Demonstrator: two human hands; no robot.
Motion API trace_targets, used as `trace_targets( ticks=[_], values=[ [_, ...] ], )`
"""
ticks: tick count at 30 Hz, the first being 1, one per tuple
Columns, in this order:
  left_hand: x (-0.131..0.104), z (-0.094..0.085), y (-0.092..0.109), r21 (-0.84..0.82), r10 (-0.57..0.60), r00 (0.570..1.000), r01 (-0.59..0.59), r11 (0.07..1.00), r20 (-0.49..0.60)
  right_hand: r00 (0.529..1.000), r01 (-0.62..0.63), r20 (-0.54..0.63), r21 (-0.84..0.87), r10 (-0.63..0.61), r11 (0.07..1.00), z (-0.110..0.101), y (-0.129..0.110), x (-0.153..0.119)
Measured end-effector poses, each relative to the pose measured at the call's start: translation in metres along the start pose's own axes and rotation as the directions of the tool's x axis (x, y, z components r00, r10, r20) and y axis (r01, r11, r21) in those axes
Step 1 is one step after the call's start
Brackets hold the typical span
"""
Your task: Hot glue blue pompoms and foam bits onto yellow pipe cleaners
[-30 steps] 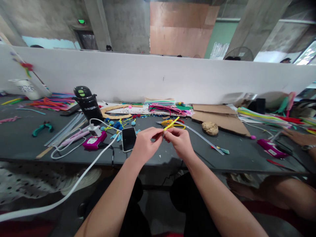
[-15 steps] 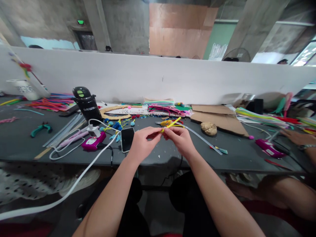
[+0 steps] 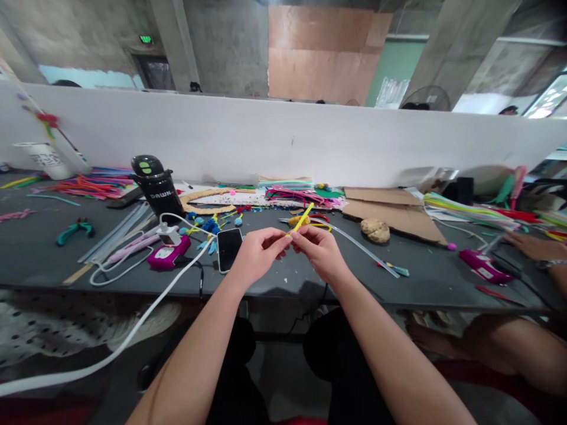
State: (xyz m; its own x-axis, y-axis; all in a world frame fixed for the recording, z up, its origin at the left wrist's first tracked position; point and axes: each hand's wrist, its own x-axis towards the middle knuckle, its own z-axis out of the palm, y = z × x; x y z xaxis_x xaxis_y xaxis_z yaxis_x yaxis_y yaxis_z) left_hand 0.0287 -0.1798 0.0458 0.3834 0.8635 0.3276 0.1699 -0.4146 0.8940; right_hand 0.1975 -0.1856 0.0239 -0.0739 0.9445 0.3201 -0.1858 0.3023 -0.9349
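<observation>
Between my fingertips is a yellow pipe cleaner (image 3: 303,218), its free end sticking up and to the right. My left hand (image 3: 260,251) pinches its lower end. Right beside it, my right hand (image 3: 319,251) also pinches the pipe cleaner, the fingertips of both hands almost touching. The part inside the fingers is hidden. Just beyond my hands lie scissors (image 3: 319,221) with red and yellow handles, partly covered by the pipe cleaner. A smartphone (image 3: 229,250) rests on the table beside my left hand.
A black bottle (image 3: 156,188) and a magenta power socket (image 3: 168,255) with white cables stand at left. Teal pliers (image 3: 75,232) lie farther left. To the right are a clear glue stick (image 3: 365,248), a brownish lump (image 3: 375,230), cardboard (image 3: 394,215) and another person's hand (image 3: 529,245).
The yellow pipe cleaner has swung more upright, its free end moving left and up. My hands have shifted only slightly, and both still pinch it.
</observation>
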Motion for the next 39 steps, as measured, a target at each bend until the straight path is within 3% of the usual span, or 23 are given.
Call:
trace_targets(
  ticks=[6, 10, 13, 18, 22, 25, 29, 39],
  values=[
    [0.006, -0.003, -0.021, 0.226, 0.106, 0.994, -0.098, 0.969, -0.021, 1.000, -0.025, 0.005, -0.256, 0.027, 0.966, -0.005, 0.005, 0.006],
    [0.017, -0.009, -0.044, 0.484, 0.032, 0.999, -0.022, 0.875, -0.013, 0.996, -0.085, -0.003, -0.450, 0.094, 0.889, -0.021, 0.021, 0.011],
    [0.029, -0.010, -0.060, 0.567, -0.019, 1.000, 0.020, 0.824, -0.009, 0.993, -0.091, -0.001, -0.652, 0.119, 0.753, -0.032, 0.030, 0.013],
    [0.040, 0.002, -0.083, 0.679, -0.101, 0.994, 0.054, 0.732, 0.030, 0.992, 0.063, 0.109, -0.865, 0.063, 0.498, -0.027, 0.038, 0.022],
    [0.042, 0.012, -0.099, 0.709, -0.143, 0.983, 0.017, 0.705, 0.118, 0.954, 0.164, 0.229, -0.939, 0.194, 0.301, -0.018, 0.051, 0.032],
    [0.041, 0.012, -0.106, 0.715, -0.159, 0.973, -0.008, 0.699, 0.167, 0.920, 0.227, 0.280, -0.951, 0.275, 0.211, -0.019, 0.060, 0.038],
    [0.038, 0.007, -0.105, 0.713, -0.155, 0.968, -0.032, 0.701, 0.195, 0.894, 0.297, 0.340, -0.937, 0.292, 0.183, -0.023, 0.065, 0.041],
    [0.037, -0.007, -0.098, 0.689, -0.176, 0.965, -0.005, 0.725, 0.192, 0.903, 0.325, 0.382, -0.906, 0.194, 0.271, -0.022, 0.074, 0.040]
  ],
)
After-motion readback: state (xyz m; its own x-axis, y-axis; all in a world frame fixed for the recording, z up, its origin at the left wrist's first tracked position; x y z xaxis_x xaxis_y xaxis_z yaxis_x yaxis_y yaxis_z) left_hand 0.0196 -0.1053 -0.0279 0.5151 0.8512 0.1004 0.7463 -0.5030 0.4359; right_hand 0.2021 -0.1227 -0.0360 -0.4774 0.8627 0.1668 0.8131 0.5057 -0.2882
